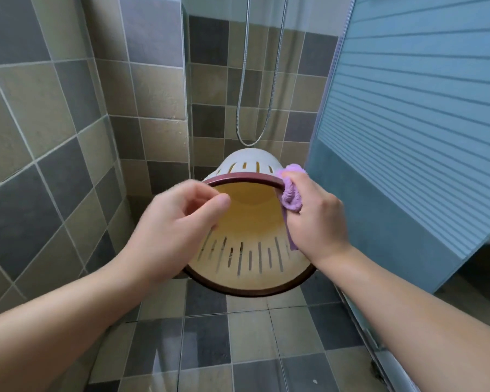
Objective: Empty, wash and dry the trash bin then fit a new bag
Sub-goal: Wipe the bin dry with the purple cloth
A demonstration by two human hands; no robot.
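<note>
1. Left hand (181,219): fingers curled, pinching the dark red rim of the cream slotted plastic trash bin (246,222) on its left side.
2. Right hand (317,219): gripping a purple terry cloth (290,193), pressed over the bin's right rim.
3. Bin held above the tiled floor (249,335), lying sideways; mouth faces the camera, base points toward the shower hose (255,108).
4. Walls smooth, vertical slots near rim.

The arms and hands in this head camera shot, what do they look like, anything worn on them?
Both forearms come in bare from the bottom corners, with no sleeves in view. The left hand and the right hand wear no gloves, and no rings, watch or bracelet show on the fingers or wrists. The nails that show look short and unpainted.
</note>
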